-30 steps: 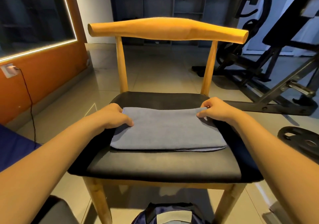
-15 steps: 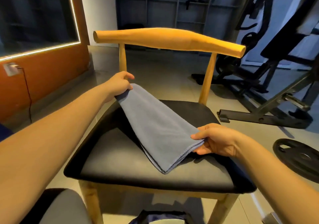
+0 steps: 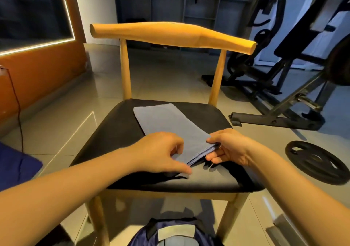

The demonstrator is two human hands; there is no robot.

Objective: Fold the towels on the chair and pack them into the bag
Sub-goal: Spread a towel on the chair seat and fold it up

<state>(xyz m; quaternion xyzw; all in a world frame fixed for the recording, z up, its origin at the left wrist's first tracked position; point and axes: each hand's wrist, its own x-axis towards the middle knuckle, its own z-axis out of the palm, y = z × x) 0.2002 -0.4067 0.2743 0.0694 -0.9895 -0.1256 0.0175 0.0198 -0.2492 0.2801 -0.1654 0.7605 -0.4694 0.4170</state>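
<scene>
A grey-blue towel [image 3: 166,120] lies folded into a long strip on the black seat of a wooden chair [image 3: 117,132], running from the seat's back toward its front right. My right hand [image 3: 229,147] pinches the strip's near right corner, thumb on top and fingers under the layered edge. My left hand [image 3: 162,153] rests on the near left part of the strip with its fingers bent down onto the cloth; whether it grips the edge is hidden. A dark blue bag [image 3: 174,232] sits on the floor under the seat's front edge, only its top showing.
The chair's wooden backrest [image 3: 170,35] spans the far side. Black gym equipment [image 3: 284,79] stands to the right, with a weight plate [image 3: 318,160] flat on the tiled floor. An orange wall [image 3: 37,71] with a hanging cable is on the left.
The towel went from a wide rectangle, held at its far corners, to being lifted and turned, and now lies flat again as a narrower strip. Both hands have come to its near end.
</scene>
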